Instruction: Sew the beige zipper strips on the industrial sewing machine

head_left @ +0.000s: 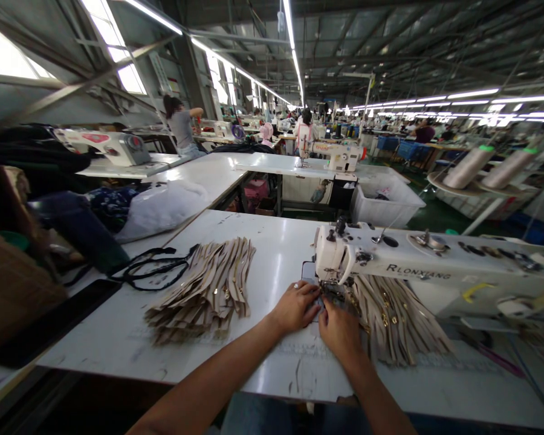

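Note:
Both hands are at the needle area of a white sewing machine [372,257] marked RLONXIANG. My left hand [297,307], a ring on one finger, rests on the metal plate left of the presser foot [332,291], fingers stretched out and thumb apart. My right hand [340,326] is just in front of the foot, fingers curled together; whatever they pinch is hidden. Right of it, under the machine arm, lies a bunch of beige zippers [396,320] with gold-coloured pulls. A second pile of beige zippers [208,284] lies to the left, apart from my left hand.
Black cord [156,266] loops beside the left pile. A white plastic bag [163,205] lies further left. Beyond the table stand a white bin [385,202] and another sewing machine [340,154]. Two thread cones [469,166] stand at right. Other people work farther back.

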